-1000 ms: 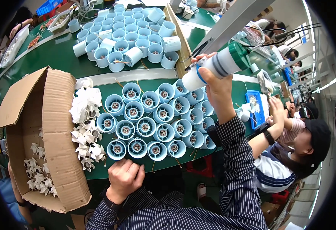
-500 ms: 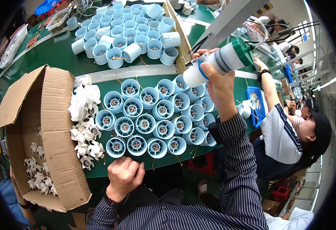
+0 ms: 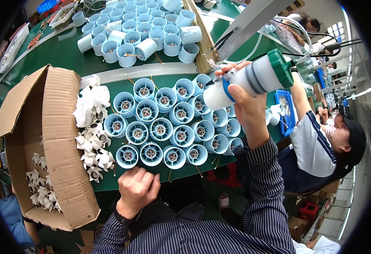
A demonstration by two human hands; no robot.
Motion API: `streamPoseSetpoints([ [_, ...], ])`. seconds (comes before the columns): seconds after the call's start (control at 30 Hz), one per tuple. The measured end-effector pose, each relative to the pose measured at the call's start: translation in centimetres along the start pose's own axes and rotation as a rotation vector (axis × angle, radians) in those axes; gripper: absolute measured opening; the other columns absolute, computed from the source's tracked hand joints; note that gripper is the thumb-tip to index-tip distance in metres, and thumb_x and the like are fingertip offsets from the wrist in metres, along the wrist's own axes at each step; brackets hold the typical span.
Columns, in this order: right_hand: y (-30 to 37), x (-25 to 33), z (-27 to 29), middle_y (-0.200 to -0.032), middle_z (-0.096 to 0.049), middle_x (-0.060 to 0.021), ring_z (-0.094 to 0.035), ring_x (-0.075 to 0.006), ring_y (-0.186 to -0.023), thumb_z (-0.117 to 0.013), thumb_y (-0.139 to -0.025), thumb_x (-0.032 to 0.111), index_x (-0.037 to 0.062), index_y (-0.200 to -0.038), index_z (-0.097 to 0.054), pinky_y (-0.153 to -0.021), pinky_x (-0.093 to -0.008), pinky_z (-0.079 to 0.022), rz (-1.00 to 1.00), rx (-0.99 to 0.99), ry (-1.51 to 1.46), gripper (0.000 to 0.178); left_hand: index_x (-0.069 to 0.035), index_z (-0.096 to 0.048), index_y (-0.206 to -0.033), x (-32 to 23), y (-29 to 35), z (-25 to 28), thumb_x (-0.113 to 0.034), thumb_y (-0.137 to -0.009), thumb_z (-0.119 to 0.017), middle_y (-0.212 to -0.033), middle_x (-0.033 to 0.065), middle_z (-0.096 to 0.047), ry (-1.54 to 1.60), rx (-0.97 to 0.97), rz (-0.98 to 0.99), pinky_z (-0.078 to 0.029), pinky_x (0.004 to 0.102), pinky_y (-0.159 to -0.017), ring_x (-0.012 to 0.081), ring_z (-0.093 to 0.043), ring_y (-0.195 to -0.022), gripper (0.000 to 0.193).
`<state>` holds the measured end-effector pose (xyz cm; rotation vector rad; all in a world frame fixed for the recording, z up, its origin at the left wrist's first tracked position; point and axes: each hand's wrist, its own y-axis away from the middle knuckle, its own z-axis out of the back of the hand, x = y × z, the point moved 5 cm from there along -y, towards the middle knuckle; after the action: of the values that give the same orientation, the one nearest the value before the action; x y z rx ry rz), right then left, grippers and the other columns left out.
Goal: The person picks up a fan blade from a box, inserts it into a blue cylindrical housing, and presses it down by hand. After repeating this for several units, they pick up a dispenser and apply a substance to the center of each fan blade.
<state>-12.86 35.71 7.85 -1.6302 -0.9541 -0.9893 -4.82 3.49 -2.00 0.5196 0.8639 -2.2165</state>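
Right hand (image 3: pixel 247 108) is wrapped around a white dispenser bottle (image 3: pixel 247 80) with a green cap, held tilted, nozzle end down-left over the right edge of the cluster of pale blue round fan housings (image 3: pixel 168 127) on the green bench (image 3: pixel 67 55). Left hand (image 3: pixel 137 188) is a closed fist holding nothing visible, resting on the bench edge just below the front row. Progress — can't tell which housings have been dosed; all show a motor hub, none has a white impeller fitted, so my read is that fitting is all still to do. Loose white impellers (image 3: pixel 92 127) are piled left of the cluster, more in the open cardboard box (image 3: pixel 58 144). Versus a second ago: the bottle is about where it was, the left fist hasn't moved, and the seated co-worker (image 3: pixel 321 144) to the right has shifted.
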Motion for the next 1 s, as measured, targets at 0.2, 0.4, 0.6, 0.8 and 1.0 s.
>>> streamPoseSetpoints([
  [0.2,0.3,-0.9,0.2,-0.126,-0.066,-0.0154,-0.069,-0.0311,-0.124,-0.083,-0.088,0.003,0.0068,-0.126,-0.057,-0.116,-0.0505,-0.051,-0.013,0.013,0.039,0.046,-0.007,-0.059,-0.07,0.0,-0.1,0.0,-0.006,-0.077,-0.082,-0.063,0.008,-0.052,-0.004,0.003,-0.006,-0.044,0.0411,-0.054,0.0291,-0.055,-0.055,0.025],
  [0.4,0.3,-0.9,0.2,-0.126,-0.065,-0.0146,-0.067,-0.0311,-0.125,-0.084,-0.089,0.007,0.0072,-0.125,-0.057,-0.117,-0.051,-0.049,-0.012,0.011,0.043,0.045,-0.007,-0.059,-0.072,0.1,0.0,0.0,-0.006,-0.077,-0.082,-0.063,0.0078,-0.052,-0.004,0.005,-0.006,-0.044,0.0409,-0.054,0.0289,-0.055,-0.055,0.024],
  [0.6,0.4,-1.1,0.6,-0.128,-0.066,-0.0155,-0.068,-0.0325,-0.126,-0.084,-0.089,0.008,0.0076,-0.127,-0.057,-0.117,-0.0517,-0.05,0.01,0.002,0.048,0.047,-0.007,-0.059,-0.072,0.1,0.2,-0.2,-0.006,-0.077,-0.082,-0.064,0.0077,-0.052,-0.005,0.004,-0.007,-0.044,0.041,-0.054,0.029,-0.055,-0.055,0.024],
  [0.8,0.7,-0.9,0.8,-0.13,-0.067,-0.0162,-0.068,-0.0335,-0.127,-0.084,-0.089,0.009,0.0076,-0.129,-0.057,-0.117,-0.0518,-0.05,0.017,-0.006,0.05,0.048,-0.007,-0.059,-0.072,-0.1,0.3,-0.2,-0.006,-0.077,-0.082,-0.064,0.0078,-0.053,0.0,0.0,-0.014,-0.044,0.041,-0.054,0.0291,-0.055,-0.055,0.024],
  [1.0,1.8,1.7,0.4,-0.128,-0.068,-0.0185,-0.07,-0.0339,-0.123,-0.085,-0.087,0.006,0.0057,-0.129,-0.056,-0.113,-0.0523,-0.053,0.038,-0.005,0.032,0.051,-0.007,-0.06,-0.072,0.2,0.3,-0.1,-0.005,-0.077,-0.082,-0.064,0.0081,-0.053,-0.003,-0.005,-0.008,-0.045,0.0412,-0.054,0.0296,-0.056,-0.056,0.023],
])
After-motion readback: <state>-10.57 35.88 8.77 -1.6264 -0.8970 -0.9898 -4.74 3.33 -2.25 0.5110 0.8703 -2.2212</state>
